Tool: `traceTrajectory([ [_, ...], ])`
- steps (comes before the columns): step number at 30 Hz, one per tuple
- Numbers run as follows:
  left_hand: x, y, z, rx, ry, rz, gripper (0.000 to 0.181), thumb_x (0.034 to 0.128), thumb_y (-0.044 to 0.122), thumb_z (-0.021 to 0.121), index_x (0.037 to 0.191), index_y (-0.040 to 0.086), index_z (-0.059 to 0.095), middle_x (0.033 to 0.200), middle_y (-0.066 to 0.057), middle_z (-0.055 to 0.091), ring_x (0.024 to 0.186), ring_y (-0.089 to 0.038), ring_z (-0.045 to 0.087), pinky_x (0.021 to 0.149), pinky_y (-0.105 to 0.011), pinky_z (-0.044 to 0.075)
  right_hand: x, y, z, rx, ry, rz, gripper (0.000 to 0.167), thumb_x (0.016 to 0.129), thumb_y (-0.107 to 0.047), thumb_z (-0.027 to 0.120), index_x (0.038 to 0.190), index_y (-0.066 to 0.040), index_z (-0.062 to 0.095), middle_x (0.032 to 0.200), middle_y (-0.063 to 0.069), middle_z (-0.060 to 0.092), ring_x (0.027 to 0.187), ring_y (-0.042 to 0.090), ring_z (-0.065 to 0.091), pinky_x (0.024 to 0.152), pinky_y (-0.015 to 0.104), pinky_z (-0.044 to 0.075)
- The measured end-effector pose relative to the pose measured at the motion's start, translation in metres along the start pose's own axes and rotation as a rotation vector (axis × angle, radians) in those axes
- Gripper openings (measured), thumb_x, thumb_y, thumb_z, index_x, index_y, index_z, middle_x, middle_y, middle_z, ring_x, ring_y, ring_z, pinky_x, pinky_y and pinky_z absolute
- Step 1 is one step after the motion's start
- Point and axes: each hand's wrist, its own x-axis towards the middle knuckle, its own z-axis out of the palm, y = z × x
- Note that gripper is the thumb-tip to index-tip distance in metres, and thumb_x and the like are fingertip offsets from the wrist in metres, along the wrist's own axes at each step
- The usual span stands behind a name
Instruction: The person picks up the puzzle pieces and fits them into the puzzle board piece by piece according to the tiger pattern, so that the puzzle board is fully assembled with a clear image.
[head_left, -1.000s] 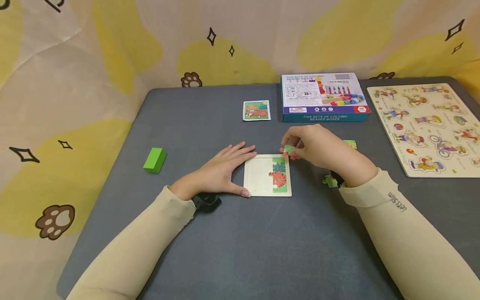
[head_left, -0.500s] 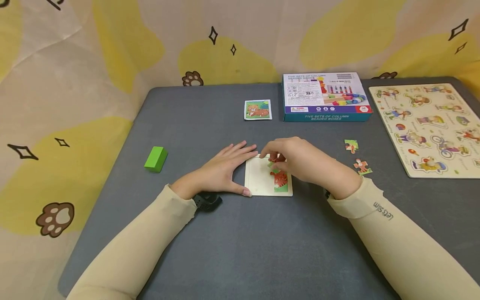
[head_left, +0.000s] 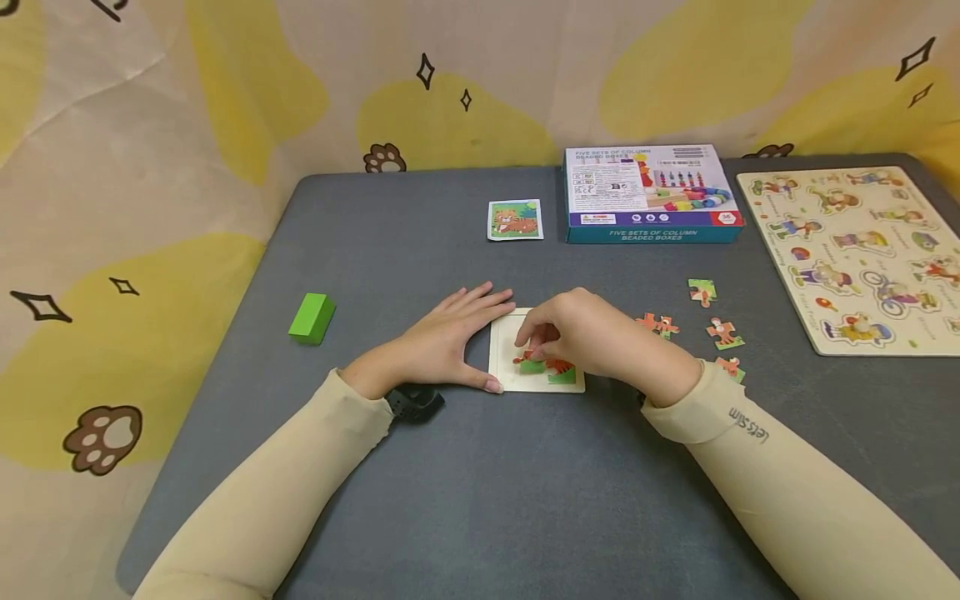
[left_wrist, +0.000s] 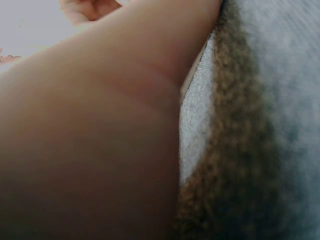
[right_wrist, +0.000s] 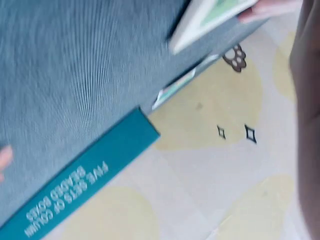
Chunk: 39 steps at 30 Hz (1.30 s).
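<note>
A shallow pale wooden puzzle tray point(head_left: 506, 354) lies flat in the head view, with fitted green and orange pieces point(head_left: 562, 377) along its right side. My left hand point(head_left: 450, 337) rests spread on its left side, thumb at the near-left corner. Over the tray, my right hand point(head_left: 573, 333) pinches a green and orange puzzle piece point(head_left: 532, 367), and partly covers the fitted pieces. Whether the pinched piece touches the tray bottom is unclear. The right wrist view catches a corner of the tray point(right_wrist: 187, 35); blurred skin fills much of the left wrist view.
Loose puzzle pieces point(head_left: 723, 333) lie right of the tray. Behind it are a tiger picture card point(head_left: 515, 220) and a beaded-boxes carton point(head_left: 652, 196). A figure puzzle board point(head_left: 855, 258) lies far right, a green block point(head_left: 312, 318) at left. A patterned cloth point(head_left: 495, 83) hangs behind.
My right hand has moved left and nearer, from beside the tray's upper-right corner to over its middle, bringing the puzzle piece along. More loose pieces show at right. The left hand stays put.
</note>
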Motion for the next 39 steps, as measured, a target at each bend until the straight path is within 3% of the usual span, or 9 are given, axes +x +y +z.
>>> traceTrajectory([
  [5, -0.001, 0.0, 0.0, -0.001, 0.003, 0.005, 0.11, 0.0825, 0.064, 0.082, 0.167, 0.017, 0.03, 0.174, 0.003, 0.02, 0.161, -0.017, 0.001, 0.128, -0.046, 0.0, 0.002, 0.0, 0.005, 0.031, -0.035, 0.063, 0.009, 0.09, -0.003, 0.083, 0.092, -0.011, 0.078, 0.078, -0.005, 0.069, 0.073, 0.012, 0.061, 0.068, 0.028, 0.054],
  [13, -0.001, 0.001, 0.0, -0.003, 0.009, 0.011, 0.11, 0.0827, 0.064, 0.082, 0.167, 0.016, 0.029, 0.174, 0.003, 0.02, 0.161, -0.017, 0.002, 0.128, -0.046, 0.0, 0.003, 0.0, 0.008, -0.005, -0.075, 0.029, 0.012, 0.089, -0.001, 0.082, 0.098, -0.009, 0.08, 0.082, -0.005, 0.069, 0.076, 0.011, 0.061, 0.072, 0.028, 0.055],
  [30, -0.001, 0.0, 0.0, 0.006, 0.006, 0.011, 0.11, 0.0827, 0.064, 0.082, 0.167, 0.016, 0.03, 0.174, 0.003, 0.019, 0.161, -0.019, 0.002, 0.128, -0.047, 0.001, 0.002, 0.009, 0.001, -0.168, -0.149, -0.198, 0.014, 0.087, -0.004, 0.085, 0.099, -0.011, 0.083, 0.089, -0.004, 0.069, 0.08, 0.011, 0.061, 0.079, 0.034, 0.056],
  [39, -0.001, -0.001, -0.001, -0.006, 0.002, 0.017, 0.11, 0.0832, 0.064, 0.081, 0.167, 0.015, 0.03, 0.174, 0.002, 0.02, 0.161, -0.02, 0.002, 0.128, -0.048, 0.001, 0.001, 0.006, 0.001, -0.222, -0.132, -0.257, 0.02, 0.085, -0.002, 0.087, 0.102, -0.012, 0.085, 0.1, -0.002, 0.072, 0.093, 0.018, 0.062, 0.084, 0.035, 0.056],
])
